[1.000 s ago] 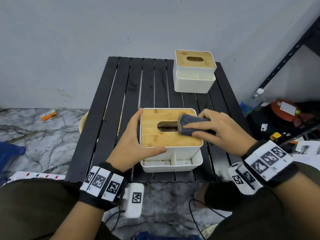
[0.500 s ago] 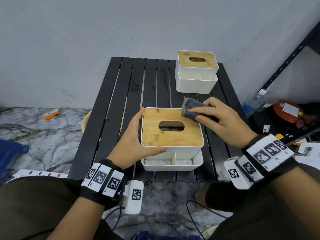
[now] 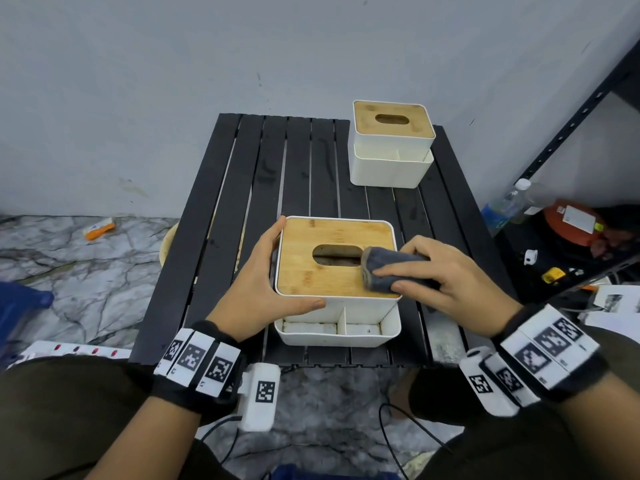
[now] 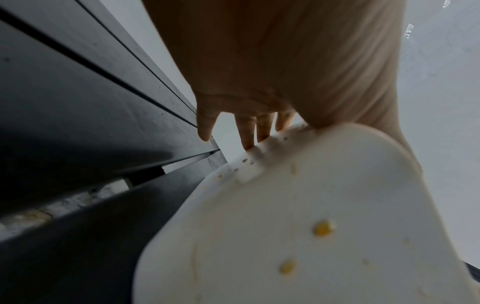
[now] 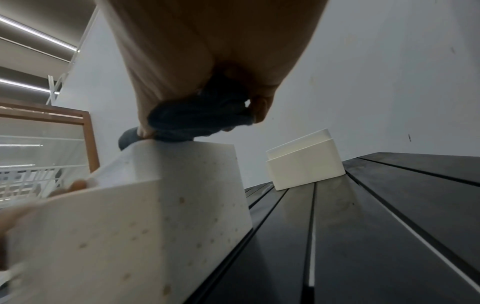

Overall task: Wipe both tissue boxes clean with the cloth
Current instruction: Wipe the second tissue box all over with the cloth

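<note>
The near tissue box (image 3: 311, 275), white with a bamboo lid and a front tray, stands at the table's front edge. Its white wall (image 5: 130, 226) carries small yellowish spots. My left hand (image 3: 263, 289) holds its left side, thumb along the front wall and fingers (image 4: 246, 131) on the far left wall. My right hand (image 3: 440, 275) grips a folded grey cloth (image 3: 384, 268) and presses it on the lid's right part beside the slot; from the right wrist the cloth (image 5: 197, 117) sits at the box's top edge. The second tissue box (image 3: 391, 143) stands at the far right.
The black slatted table (image 3: 242, 188) stands against a grey wall. A black metal shelf (image 3: 571, 126) rises at the right, with a plastic bottle (image 3: 502, 209) and an orange object (image 3: 571, 226) on the floor beside it. A white power strip (image 3: 69, 351) lies at the lower left.
My right hand has drawn the cloth from the lid's far right corner back toward me, to the right of the slot. The left hand has kept its hold on the box.
</note>
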